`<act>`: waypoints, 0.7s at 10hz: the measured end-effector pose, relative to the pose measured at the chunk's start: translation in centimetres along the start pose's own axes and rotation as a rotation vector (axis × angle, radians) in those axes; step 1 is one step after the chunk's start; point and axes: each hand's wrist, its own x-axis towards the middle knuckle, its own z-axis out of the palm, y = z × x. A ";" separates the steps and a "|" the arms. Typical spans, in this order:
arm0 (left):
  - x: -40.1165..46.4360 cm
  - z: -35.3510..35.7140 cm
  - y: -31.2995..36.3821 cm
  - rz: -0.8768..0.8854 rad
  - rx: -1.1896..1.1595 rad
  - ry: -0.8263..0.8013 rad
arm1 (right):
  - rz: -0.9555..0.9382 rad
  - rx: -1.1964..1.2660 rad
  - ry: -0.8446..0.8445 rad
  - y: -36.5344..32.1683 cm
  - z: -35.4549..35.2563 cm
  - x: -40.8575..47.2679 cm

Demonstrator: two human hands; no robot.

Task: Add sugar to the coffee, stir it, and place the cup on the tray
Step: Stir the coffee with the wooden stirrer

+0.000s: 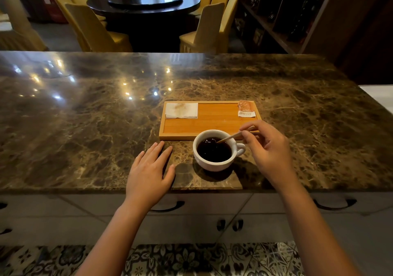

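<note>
White cup of dark coffee on marble counter, just near of wooden tray, not on it. Right hand pinches thin wooden stirrer between thumb and fingertips; stick tip dips into coffee. Left hand flat on counter, left of cup, fingers loosely together, holding nothing. Torn sugar packet on tray's far right corner; folded napkin far left. Step, by judgement: stirring. Next: lift stick out, take cup by handle on right, set on bare middle of tray without slopping.
</note>
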 end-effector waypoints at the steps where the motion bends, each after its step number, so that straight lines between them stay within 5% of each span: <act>1: 0.0 0.0 0.0 -0.004 0.001 0.000 | -0.071 -0.161 -0.105 -0.5 -0.4 0.0; 3: 0.0 0.0 0.0 -0.006 0.003 -0.003 | -0.050 -0.095 -0.195 -1.3 -0.3 -0.1; 5: 0.1 0.1 0.1 -0.006 0.005 -0.001 | 0.082 0.242 -0.129 -1.4 1.4 0.1; 7: 0.1 0.1 0.1 -0.004 0.005 0.001 | -0.032 0.076 -0.010 -0.9 1.8 0.2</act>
